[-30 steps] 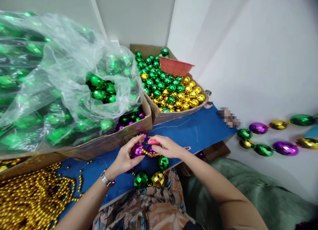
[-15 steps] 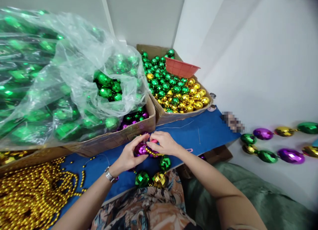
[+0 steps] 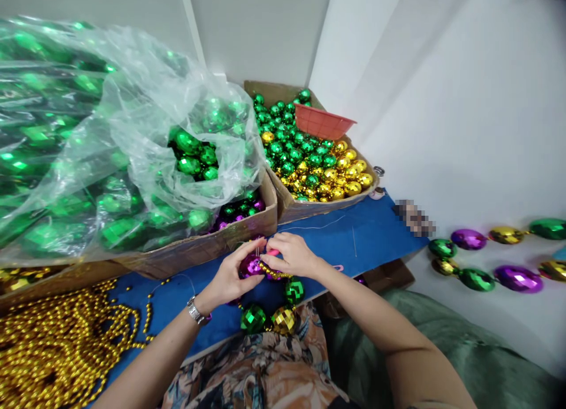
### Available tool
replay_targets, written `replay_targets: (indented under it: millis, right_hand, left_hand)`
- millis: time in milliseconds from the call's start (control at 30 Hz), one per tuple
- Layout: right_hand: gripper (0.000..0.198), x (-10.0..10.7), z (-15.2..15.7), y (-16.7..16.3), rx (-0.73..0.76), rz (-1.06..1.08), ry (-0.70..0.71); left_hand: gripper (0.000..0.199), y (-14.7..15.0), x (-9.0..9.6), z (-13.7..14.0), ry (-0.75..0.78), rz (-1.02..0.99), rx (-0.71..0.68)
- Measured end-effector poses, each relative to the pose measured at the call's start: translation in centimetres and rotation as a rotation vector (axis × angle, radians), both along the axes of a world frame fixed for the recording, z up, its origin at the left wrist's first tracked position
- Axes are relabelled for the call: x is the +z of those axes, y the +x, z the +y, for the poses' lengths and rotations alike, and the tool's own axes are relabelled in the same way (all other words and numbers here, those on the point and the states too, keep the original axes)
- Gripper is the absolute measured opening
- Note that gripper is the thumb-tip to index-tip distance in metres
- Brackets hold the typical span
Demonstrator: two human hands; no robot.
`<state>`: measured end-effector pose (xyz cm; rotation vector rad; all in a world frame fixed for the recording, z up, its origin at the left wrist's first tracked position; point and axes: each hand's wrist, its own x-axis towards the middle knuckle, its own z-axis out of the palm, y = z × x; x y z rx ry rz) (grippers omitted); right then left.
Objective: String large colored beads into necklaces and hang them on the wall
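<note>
At blue table [image 3: 327, 241] | left fingers [image 3: 243, 254]: purple bead [image 3: 250, 267] | cardboard box [image 3: 198, 251] (plain front)

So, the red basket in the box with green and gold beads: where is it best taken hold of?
Probably grip the red basket by the right end of its rim, coming from above and the right. It sits on the beads with its rim uppermost, and that end stands clear of them, seeming to jut past the edge of the box.
</note>
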<state>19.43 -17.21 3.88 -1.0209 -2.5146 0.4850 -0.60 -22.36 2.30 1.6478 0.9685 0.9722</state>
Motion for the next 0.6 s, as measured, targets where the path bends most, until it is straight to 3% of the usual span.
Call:
replay_targets:
  millis: [100,200,367,467,600]
  right_hand:
    - [0.032,0.2,0.0,0.8,-0.010,0.037,-0.049]
    - [0.028,-1.1,-0.2,3.4,-0.085,0.078,-0.148]
    - [0.033,-7.4,-1.9,9.9,-0.508,-0.270,-0.274]
    - [0.034,-10.6,-3.4,12.9,-0.620,-0.361,-0.299]
    - [0.035,-10.4,-4.2,13.2,-0.597,-0.341,-0.280]
  left_hand:
    - [0.065,0.0,0.2,0.0,0.029,0.018,0.006]
    - [0.067,-0.3,0.7,0.1,0.079,0.050,0.011]
    - [0.071,-0.7,2.1,0.2,0.109,0.048,0.046]
    - [0.071,-0.7,3.5,0.3,0.093,-0.026,0.086]
    - [0.076,-0.5,5.9,0.5,0.093,-0.113,0.149]
